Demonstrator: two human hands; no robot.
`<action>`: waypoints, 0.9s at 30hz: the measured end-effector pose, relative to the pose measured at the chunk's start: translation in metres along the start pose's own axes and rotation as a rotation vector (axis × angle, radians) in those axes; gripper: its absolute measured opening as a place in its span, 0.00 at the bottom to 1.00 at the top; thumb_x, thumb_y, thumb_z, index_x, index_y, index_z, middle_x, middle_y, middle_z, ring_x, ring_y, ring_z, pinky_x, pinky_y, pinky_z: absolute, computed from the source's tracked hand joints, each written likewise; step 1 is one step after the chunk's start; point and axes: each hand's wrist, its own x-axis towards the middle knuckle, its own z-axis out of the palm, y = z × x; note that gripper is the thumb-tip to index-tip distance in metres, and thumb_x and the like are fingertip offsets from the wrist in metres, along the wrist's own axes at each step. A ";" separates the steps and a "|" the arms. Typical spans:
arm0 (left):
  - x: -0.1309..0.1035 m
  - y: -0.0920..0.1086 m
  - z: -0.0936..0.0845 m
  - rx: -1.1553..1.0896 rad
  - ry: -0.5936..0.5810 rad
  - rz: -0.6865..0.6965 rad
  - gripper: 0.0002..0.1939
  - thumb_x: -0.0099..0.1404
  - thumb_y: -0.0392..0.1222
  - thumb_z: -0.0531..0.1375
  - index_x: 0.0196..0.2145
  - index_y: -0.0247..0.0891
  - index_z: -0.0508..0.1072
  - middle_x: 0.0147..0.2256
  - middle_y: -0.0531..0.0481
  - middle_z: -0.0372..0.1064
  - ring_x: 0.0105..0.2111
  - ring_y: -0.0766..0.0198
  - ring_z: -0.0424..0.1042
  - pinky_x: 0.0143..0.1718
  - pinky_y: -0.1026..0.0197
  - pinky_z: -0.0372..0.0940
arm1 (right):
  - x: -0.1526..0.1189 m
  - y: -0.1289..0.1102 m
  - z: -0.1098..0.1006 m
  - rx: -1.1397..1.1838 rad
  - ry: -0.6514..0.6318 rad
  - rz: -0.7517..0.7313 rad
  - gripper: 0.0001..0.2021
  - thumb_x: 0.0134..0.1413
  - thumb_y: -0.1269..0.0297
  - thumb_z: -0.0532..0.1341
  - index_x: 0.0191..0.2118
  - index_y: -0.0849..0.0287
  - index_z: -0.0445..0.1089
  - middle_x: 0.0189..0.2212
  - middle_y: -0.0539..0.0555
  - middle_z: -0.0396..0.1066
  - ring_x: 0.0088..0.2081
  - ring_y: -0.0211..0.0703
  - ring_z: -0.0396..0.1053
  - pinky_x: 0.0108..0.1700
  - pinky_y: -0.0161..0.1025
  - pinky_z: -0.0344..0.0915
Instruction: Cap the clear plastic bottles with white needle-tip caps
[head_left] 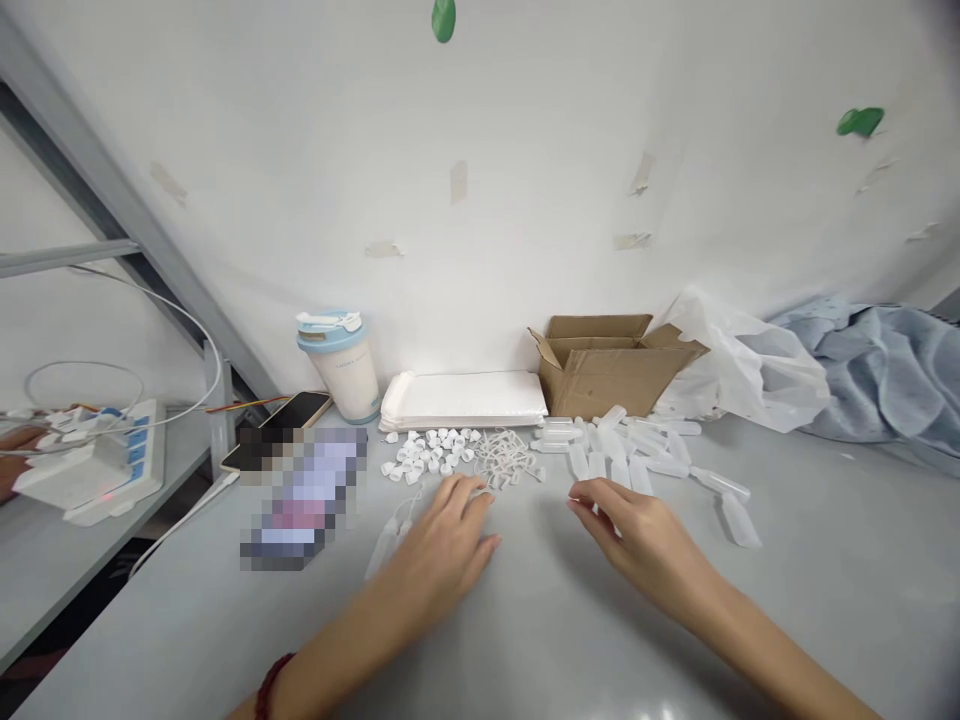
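My left hand [448,540] hovers over the grey table with thumb and fingers apart, holding nothing visible. Just beyond its fingertips lies a pile of thin whitish loops [510,457], beside scattered small white caps [427,455]. Partly hidden behind this hand are translucent tubes with loops attached [384,545]. My right hand [637,525] has its thumb and index finger drawn together in a pinch; whatever is between them is too small to make out. Close by, many translucent plastic tubes [619,470] lie in a loose heap, a few apart to the right.
Along the wall stand a lidded cup [341,375], a stack of white packets [469,398], an open cardboard box [619,380], a white plastic bag [750,365] and blue cloth [877,375]. Phones [281,430] lie left. Another person's hand [16,455] is near a power strip [142,455].
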 end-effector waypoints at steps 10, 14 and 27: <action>0.036 0.006 0.015 0.084 0.008 0.096 0.10 0.64 0.29 0.49 0.35 0.35 0.69 0.41 0.40 0.66 0.45 0.51 0.63 0.44 0.50 0.61 | 0.000 0.000 -0.005 0.015 -0.075 0.151 0.12 0.61 0.63 0.47 0.34 0.58 0.66 0.21 0.52 0.71 0.19 0.40 0.64 0.22 0.33 0.54; 0.038 0.007 0.015 0.020 0.015 0.074 0.09 0.64 0.30 0.50 0.33 0.35 0.70 0.38 0.41 0.67 0.43 0.52 0.64 0.44 0.50 0.61 | -0.001 -0.004 -0.004 0.031 -0.077 0.176 0.12 0.59 0.66 0.47 0.33 0.58 0.66 0.19 0.51 0.68 0.18 0.40 0.63 0.22 0.33 0.52; 0.027 -0.014 -0.024 -0.442 0.285 -0.356 0.11 0.62 0.44 0.53 0.33 0.39 0.73 0.35 0.49 0.74 0.33 0.59 0.71 0.32 0.60 0.66 | 0.003 -0.003 -0.007 0.114 -0.072 0.258 0.11 0.58 0.64 0.48 0.33 0.57 0.66 0.19 0.50 0.69 0.17 0.39 0.62 0.21 0.33 0.53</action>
